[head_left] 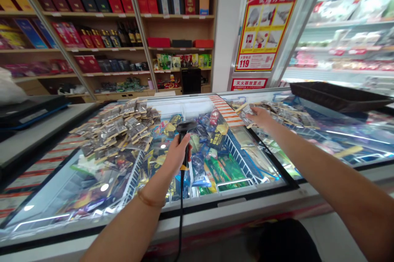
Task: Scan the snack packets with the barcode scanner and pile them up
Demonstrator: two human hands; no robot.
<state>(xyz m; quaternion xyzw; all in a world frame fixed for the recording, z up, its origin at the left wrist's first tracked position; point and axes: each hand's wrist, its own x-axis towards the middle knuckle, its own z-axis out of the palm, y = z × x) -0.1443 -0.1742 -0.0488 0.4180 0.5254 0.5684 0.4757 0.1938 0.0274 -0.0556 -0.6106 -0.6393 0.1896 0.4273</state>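
My left hand (177,151) is wrapped round the handle of a black barcode scanner (186,126), held upright over the open middle of a chest freezer (215,205). Its black cable hangs down past the freezer's front edge. Farther off to the right, my right hand (261,117) is closed on a small clear packet (247,115) with dark contents and a tan edge. A pile of similar packets (286,114) lies on the glass just right of that hand. Another, larger heap of packets (120,124) covers the glass on the left.
Frozen packs in wire baskets (220,169) fill the freezer. A black tray (335,94) rests at the back right, and a dark device (30,110) stands on the left counter. Shelves of boxed goods (101,13) line the back wall. A lit display cooler (347,36) is at right.
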